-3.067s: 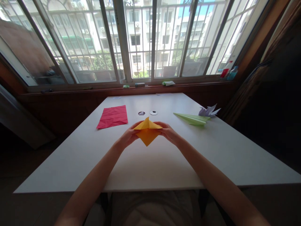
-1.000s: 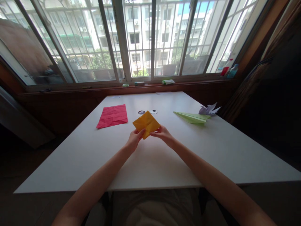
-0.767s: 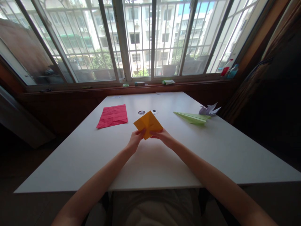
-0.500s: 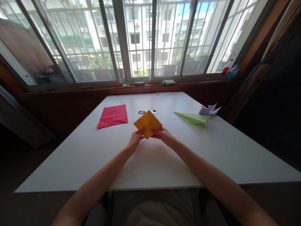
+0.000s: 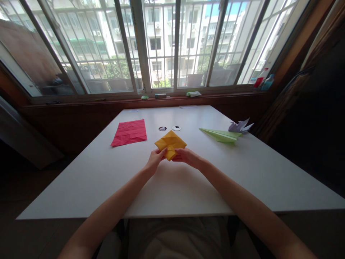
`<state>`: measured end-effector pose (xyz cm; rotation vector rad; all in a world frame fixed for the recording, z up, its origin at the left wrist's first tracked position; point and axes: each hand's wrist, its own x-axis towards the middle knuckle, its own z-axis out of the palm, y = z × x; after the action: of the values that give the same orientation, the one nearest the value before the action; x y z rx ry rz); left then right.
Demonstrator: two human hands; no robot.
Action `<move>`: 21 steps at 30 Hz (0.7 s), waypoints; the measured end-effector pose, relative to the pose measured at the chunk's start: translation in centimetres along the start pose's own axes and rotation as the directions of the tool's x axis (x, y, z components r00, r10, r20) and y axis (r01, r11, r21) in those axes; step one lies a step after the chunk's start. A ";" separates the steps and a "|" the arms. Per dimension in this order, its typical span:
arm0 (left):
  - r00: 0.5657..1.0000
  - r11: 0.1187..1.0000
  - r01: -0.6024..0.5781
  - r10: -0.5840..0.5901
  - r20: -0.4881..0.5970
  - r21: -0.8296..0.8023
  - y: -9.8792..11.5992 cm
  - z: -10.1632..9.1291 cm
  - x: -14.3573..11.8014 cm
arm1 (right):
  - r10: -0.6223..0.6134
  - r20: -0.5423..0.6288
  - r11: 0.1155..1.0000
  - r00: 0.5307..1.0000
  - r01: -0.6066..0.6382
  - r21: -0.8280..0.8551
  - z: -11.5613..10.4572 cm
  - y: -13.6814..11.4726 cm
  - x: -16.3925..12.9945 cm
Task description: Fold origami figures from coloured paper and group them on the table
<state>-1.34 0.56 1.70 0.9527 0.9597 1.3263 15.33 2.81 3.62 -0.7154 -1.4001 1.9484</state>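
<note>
A yellow sheet of origami paper (image 5: 170,139), folded into a diamond with creases across it, is held between both hands above the white table (image 5: 175,190). My left hand (image 5: 155,159) pinches its lower left edge, thumb on top. On the lower right edge, my right hand (image 5: 188,157) grips it with the fingers partly hidden behind the paper. One corner of the diamond points away from me and one towards me.
A creased red paper sheet (image 5: 129,132) lies to the left. On the right are a green paper plane (image 5: 219,135) and a pale purple folded paper (image 5: 240,126). Two round pieces, one a black-and-white disc (image 5: 176,128), lie beyond my hands. A barred window stands behind.
The yellow paper has tilted flatter and come slightly lower, showing more of its creases. My right hand has shifted its hold a little along the lower right edge.
</note>
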 end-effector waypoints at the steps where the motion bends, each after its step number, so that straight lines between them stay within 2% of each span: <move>1: 1.000 1.000 -0.001 0.001 -0.008 -0.006 0.0 0.0 0.0 | 0.007 0.008 1.000 1.000 -0.007 -0.025 0.0 -0.1 -0.1; 3: 1.000 1.000 -0.014 0.014 -0.025 -0.021 0.1 0.0 0.0 | 0.010 -0.004 0.995 1.000 -0.011 -0.099 0.2 -0.2 -0.1; 5: 0.999 0.999 -0.027 0.026 -0.047 -0.030 0.2 0.0 0.1 | -0.039 -0.101 0.980 0.994 0.018 -0.197 0.3 -0.2 0.0; 7: 0.996 0.999 -0.021 0.019 -0.082 -0.026 0.2 -0.1 0.3 | -0.145 -0.244 0.958 0.959 0.075 -0.276 0.2 -0.2 0.2; 9: 0.995 1.000 0.009 -0.010 -0.096 -0.008 0.3 -0.1 0.3 | -0.225 -0.330 0.948 0.917 0.127 -0.292 0.0 -0.2 0.4; 12: 0.997 0.995 0.078 -0.079 0.015 0.070 0.5 0.0 -0.1 | -0.278 -0.344 0.948 0.897 0.198 -0.248 -0.4 -0.1 0.6; 15: 0.973 0.976 0.128 -0.158 0.167 0.179 0.7 0.0 -0.6 | -0.372 -0.391 0.919 0.842 0.273 -0.286 -0.5 0.0 0.7; 18: 0.965 0.962 0.134 -0.181 0.187 0.240 0.6 0.0 -0.8 | -0.440 -0.385 0.882 0.811 0.311 -0.354 -0.5 0.0 0.8; 21: 0.981 0.969 0.081 -0.119 0.152 0.235 0.8 -0.1 -0.5 | -0.452 -0.366 0.869 0.813 0.309 -0.386 -0.5 -0.1 0.9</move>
<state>-1.67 0.07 2.48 1.1547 1.0326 1.0499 15.15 3.77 3.50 -0.8744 -1.4303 1.1624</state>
